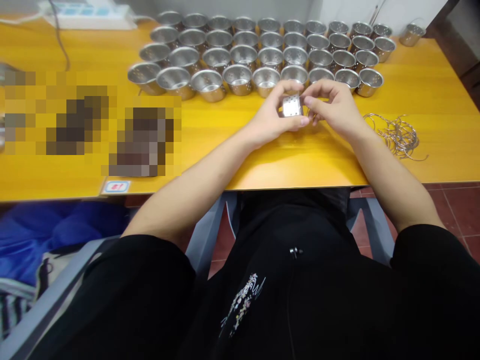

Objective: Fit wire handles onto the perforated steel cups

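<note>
My left hand is wrapped around a small shiny metal cup with punched holes, tipped on its side above the yellow table. Close against the cup's right end, the fingers of my right hand are pinched together. A thin wire faintly shows below those fingertips; most of it is hidden. To the right of my right forearm lies a tangled heap of curved metal wires.
Several rows of similar metal cups stand behind my hands. One more cup is at the far right corner. A white power strip lies back left. Pixelated dark objects and a small label are on the left of the table.
</note>
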Demonstrator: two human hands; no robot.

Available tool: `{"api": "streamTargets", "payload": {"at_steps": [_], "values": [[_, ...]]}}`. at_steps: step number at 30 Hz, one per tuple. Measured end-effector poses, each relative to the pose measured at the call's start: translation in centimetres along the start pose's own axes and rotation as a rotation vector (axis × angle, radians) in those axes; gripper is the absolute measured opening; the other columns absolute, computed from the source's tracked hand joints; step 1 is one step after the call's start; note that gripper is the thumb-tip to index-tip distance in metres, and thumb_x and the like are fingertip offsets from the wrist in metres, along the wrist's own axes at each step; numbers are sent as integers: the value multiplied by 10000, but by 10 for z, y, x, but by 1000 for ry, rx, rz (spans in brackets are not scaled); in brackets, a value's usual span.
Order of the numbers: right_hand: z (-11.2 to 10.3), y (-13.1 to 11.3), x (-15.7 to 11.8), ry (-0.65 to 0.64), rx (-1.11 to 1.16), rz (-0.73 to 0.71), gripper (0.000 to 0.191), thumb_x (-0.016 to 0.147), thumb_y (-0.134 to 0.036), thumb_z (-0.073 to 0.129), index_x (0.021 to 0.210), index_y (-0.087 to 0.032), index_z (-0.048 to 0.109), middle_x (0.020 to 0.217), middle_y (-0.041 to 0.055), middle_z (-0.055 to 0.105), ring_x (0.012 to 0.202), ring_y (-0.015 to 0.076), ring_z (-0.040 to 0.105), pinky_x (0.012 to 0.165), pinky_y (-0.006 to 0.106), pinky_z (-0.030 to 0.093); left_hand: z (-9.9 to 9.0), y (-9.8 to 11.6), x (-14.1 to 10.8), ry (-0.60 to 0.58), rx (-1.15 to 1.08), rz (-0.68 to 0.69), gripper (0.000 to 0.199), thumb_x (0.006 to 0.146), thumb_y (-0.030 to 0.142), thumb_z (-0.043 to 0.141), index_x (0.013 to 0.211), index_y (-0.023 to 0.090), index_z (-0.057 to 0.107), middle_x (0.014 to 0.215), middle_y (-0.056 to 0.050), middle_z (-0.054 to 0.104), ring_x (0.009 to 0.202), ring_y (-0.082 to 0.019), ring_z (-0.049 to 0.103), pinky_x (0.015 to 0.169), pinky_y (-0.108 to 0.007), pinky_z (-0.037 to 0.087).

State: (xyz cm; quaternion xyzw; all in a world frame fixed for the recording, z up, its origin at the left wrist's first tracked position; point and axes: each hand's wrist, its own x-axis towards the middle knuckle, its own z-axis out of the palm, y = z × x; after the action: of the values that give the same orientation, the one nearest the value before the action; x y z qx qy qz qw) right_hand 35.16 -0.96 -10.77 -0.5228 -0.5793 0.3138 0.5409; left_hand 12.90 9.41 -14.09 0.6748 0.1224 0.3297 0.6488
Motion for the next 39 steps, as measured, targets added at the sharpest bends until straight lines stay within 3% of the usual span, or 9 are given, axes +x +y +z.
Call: {"api": "streamTargets", "payload": {"at_steps": [6, 11, 17, 22, 26, 32, 39], "values": [[2, -5, 1, 55, -78, -54, 611, 932, -748, 1182, 1001, -296, 777, 878, 18, 815, 684, 226, 772, 619, 369, 699, 1, 2, -3, 40, 19, -48, 1023, 725, 611, 1276, 1552, 347, 735, 1353, -104, 886, 1210, -345, 890, 1013, -519, 804], [4, -13, -3, 36, -81, -31, 582, 897, -672, 1223, 990, -283, 801, 855, 19, 812, 700, 231, 797, 609, 348, 697, 4, 10, -6, 107, 24, -39, 989, 747, 615, 1253, 1537, 332, 729, 1376, -99, 858, 1263, -342, 877, 1018, -478, 792], [9, -29, -18, -58, -32, 44, 455, 942, -610, 1196, 986, -288, 877, 850, 34, 811, 805, 281, 835, 763, 422, 786, 13, 25, -12, 150, 3, -21, 894, 703, 644, 1257, 1419, 391, 784, 1388, -88, 866, 1360, -374, 842, 1073, -512, 783], [14, -36, -21, -126, 20, 96, 424, 876, -465, 1241, 944, -257, 877, 822, 24, 774, 759, 248, 775, 750, 391, 724, 14, 25, -9, 119, 15, -4, 936, 622, 609, 1290, 1387, 370, 808, 1317, -93, 876, 1409, -394, 841, 1179, -533, 754], [16, -35, -20, -150, -3, 116, 494, 820, -486, 1273, 926, -259, 848, 814, 10, 750, 786, 251, 770, 732, 370, 669, 14, 25, -10, 102, 41, 0, 931, 599, 588, 1305, 1364, 376, 820, 1232, -76, 875, 1435, -413, 839, 1181, -522, 749], [16, -31, -20, -107, -126, 5, 441, 853, -455, 1207, 886, -264, 811, 846, 16, 758, 838, 245, 734, 734, 355, 635, 13, 29, -12, 61, 29, -16, 955, 611, 621, 1307, 1374, 315, 821, 1316, -111, 864, 1400, -398, 836, 1238, -498, 719], [20, -31, -19, -95, -205, 5, 465, 841, -484, 1193, 873, -278, 778, 762, -6, 651, 784, 234, 650, 698, 353, 575, 12, 31, -14, 51, 42, 10, 1036, 557, 728, 1311, 1369, 313, 819, 1385, -117, 864, 1458, -425, 827, 1225, -484, 709]]}}
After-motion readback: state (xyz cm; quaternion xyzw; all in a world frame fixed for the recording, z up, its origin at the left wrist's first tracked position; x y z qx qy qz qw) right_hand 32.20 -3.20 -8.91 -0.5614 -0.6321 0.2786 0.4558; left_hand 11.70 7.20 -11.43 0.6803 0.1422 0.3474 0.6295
